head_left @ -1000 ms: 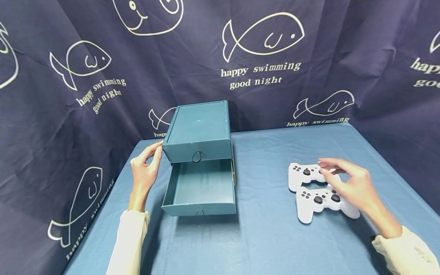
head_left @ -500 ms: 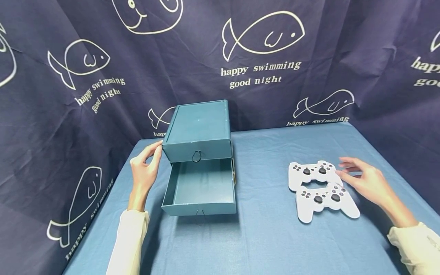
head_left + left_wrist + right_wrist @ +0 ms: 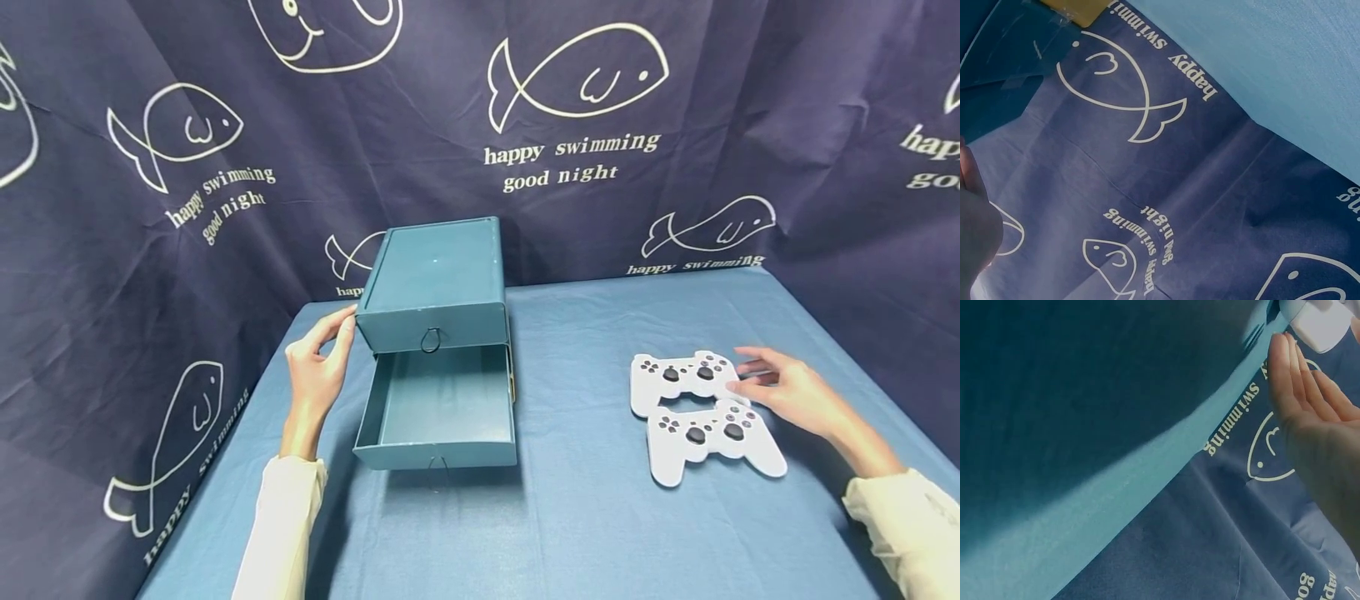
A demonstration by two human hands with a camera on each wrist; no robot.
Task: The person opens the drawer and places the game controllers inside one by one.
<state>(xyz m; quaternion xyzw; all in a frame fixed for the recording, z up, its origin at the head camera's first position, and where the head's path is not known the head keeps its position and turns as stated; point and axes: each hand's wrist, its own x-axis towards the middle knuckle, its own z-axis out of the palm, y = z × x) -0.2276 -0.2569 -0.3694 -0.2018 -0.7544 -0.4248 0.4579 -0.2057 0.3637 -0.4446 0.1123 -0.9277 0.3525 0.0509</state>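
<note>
A teal two-tier drawer cabinet (image 3: 438,267) stands left of centre in the head view. Its lower drawer (image 3: 435,456) is pulled out toward me, while the upper drawer front (image 3: 397,329) is closed. My left hand (image 3: 315,375) touches the cabinet's left front edge with fingertips and thumb. Two white game controllers lie on the right, a far controller (image 3: 687,367) and a near controller (image 3: 693,458), almost touching. My right hand (image 3: 798,396) is at the far controller's right end, thumb by its handle, fingers extended; contact is unclear. In the right wrist view, a white controller handle (image 3: 1325,328) shows beyond the fingertips.
A blue cloth (image 3: 585,517) covers the table. Behind it and at both sides hangs a dark curtain (image 3: 442,150) with white fish prints. A wire-loop pull (image 3: 430,340) hangs on the upper drawer front, and another sits on the lower drawer.
My right hand has drawn back to the right from over the controllers, then edged slightly back toward the far controller's right end. The left hand, cabinet and controllers stay in place.
</note>
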